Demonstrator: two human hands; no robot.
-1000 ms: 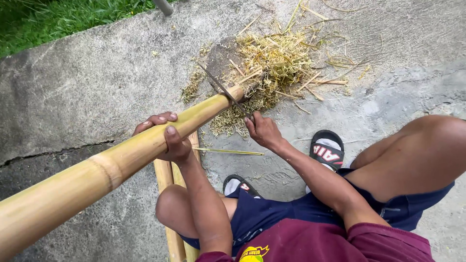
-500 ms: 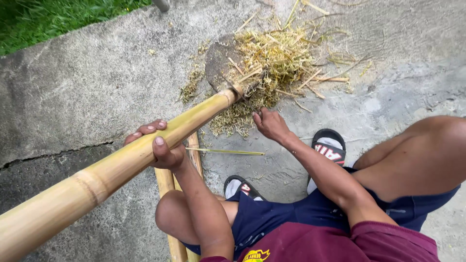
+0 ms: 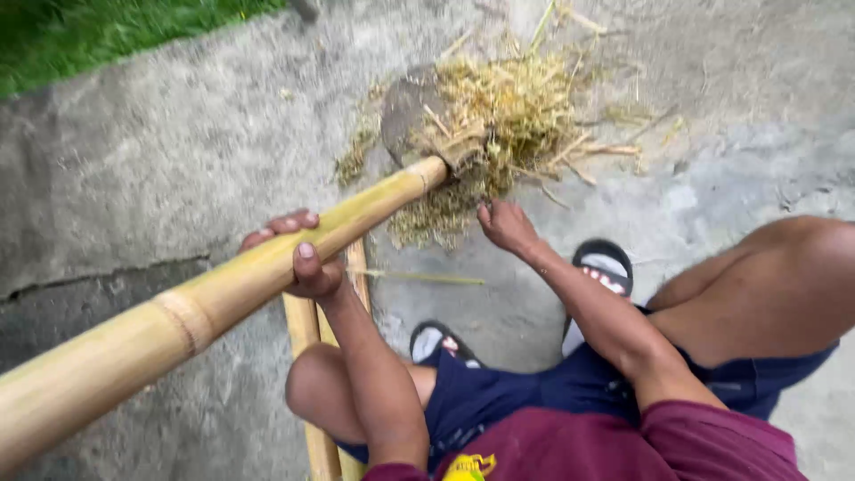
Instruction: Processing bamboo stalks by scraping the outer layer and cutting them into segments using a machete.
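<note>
Left hand [image 3: 298, 254] wrapped around a thick bamboo pole [image 3: 223, 298], pole slanting from near left to a far heap of bamboo shavings [image 3: 508, 125]; right hand [image 3: 506, 224] open, fingertips touching the heap on concrete floor [image 3: 160, 169]

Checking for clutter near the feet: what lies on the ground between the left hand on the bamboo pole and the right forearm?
In the head view, one thin yellow-green sliver lies on bare concrete there.
</note>
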